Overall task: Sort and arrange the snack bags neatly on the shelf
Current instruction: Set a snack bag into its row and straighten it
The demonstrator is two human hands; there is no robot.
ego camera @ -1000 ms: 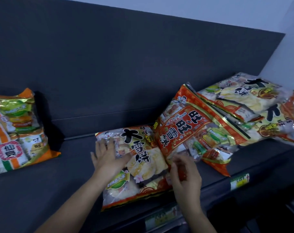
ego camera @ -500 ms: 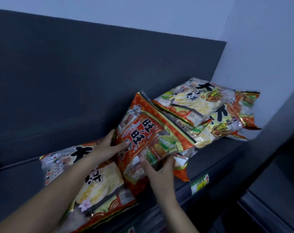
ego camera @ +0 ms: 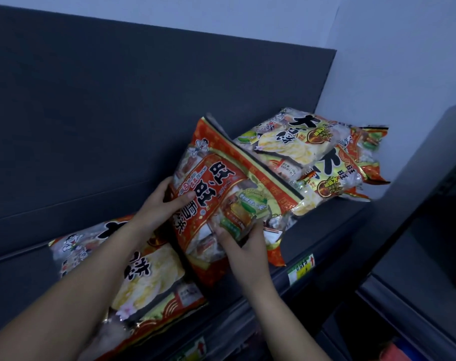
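While the red snack bag (ego camera: 216,183) leans mid-frame on the dark shelf (ego camera: 328,235), the left hand (ego camera: 158,207) pinches its left edge and the right hand (ego camera: 247,246) clasps its lower edge. It looks light, crinkly, slippery and crushable; edge holds seem safest.
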